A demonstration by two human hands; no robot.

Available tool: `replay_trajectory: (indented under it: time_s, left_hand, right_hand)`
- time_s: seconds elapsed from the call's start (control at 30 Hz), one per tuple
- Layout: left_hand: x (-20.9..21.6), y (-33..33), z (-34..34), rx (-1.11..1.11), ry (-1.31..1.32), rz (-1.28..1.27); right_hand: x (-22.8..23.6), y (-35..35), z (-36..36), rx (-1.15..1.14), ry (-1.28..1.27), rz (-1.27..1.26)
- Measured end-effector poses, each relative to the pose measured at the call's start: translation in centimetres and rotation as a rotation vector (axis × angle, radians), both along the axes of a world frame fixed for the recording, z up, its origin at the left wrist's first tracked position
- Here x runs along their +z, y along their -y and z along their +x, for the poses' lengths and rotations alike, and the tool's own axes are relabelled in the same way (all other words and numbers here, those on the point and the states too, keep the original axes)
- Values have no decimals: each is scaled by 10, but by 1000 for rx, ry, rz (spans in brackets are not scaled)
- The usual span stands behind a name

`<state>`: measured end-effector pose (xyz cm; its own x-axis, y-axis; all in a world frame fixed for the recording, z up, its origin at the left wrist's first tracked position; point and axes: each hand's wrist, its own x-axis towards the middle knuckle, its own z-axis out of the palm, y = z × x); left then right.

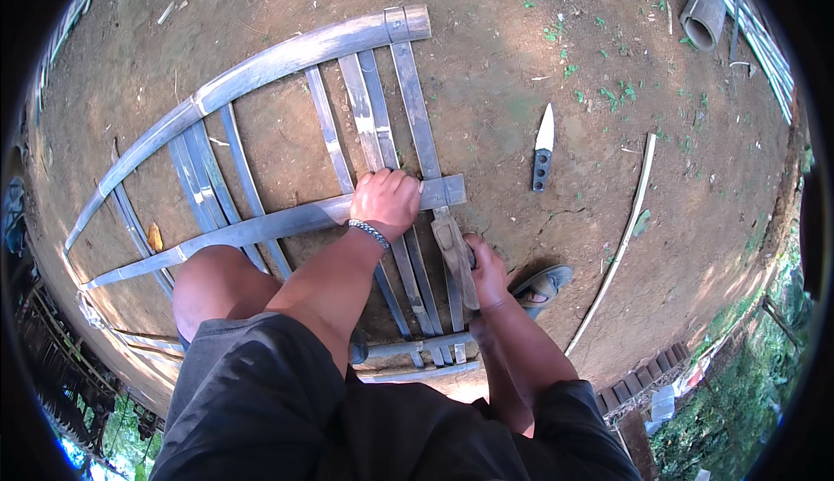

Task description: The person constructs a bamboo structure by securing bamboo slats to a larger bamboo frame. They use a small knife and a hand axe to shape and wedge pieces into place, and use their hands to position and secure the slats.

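Note:
A bamboo frame (300, 51) of long split rails and crossing slats lies on the ground before me. My left hand (387, 199) is closed over its middle bamboo rail (295, 218), near the right end where slats cross. Just right of it, my right hand (488, 271) is closed at the edge of a flat, worn wooden piece (453, 251). That piece slants down from the rail's end over the slats. Something dark shows at the right fingers, but its shape is mostly hidden. A knife (542, 151) with a dark, holed handle lies apart on the soil, to the right.
My bent knee (221, 285) is beside the middle rail at left. A shoe (540, 288) rests right of my right hand. Farther right lies a thin stick (617, 238). A bamboo tube (702, 16) and long poles (760, 38) are at the far right.

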<state>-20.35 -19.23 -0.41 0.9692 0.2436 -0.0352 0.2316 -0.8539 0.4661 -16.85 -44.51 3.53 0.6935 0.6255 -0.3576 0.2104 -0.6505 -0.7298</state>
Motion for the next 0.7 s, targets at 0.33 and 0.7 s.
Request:
replay_trajectory:
  time_s: [0.33,0.7]
  left_hand:
    - [-3,0,-4,2,9,-19]
    - [1,-3,4,10,-10,-54]
  right_hand:
    - [26,-10,17,127,-75,-39]
    - [60,-41,38,113,-37,-303]
